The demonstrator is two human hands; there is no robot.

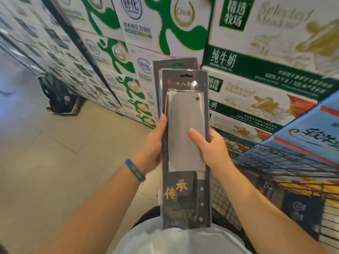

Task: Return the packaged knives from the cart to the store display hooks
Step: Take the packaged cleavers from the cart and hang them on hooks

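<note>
Both forearms reach forward, left hand [153,143] and right hand [211,145] gripping.

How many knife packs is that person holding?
2: the front knife pack is held by both hands, with the back knife pack peeking out behind it. More may be hidden behind.

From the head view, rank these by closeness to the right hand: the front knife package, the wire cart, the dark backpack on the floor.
1. Dark card package with the steel cleaver: held in the right hand, thumb on its front.
2. Black wire shopping cart: just right of that hand.
3. Dark backpack: far left, on the floor by the stacked milk cartons.
</note>
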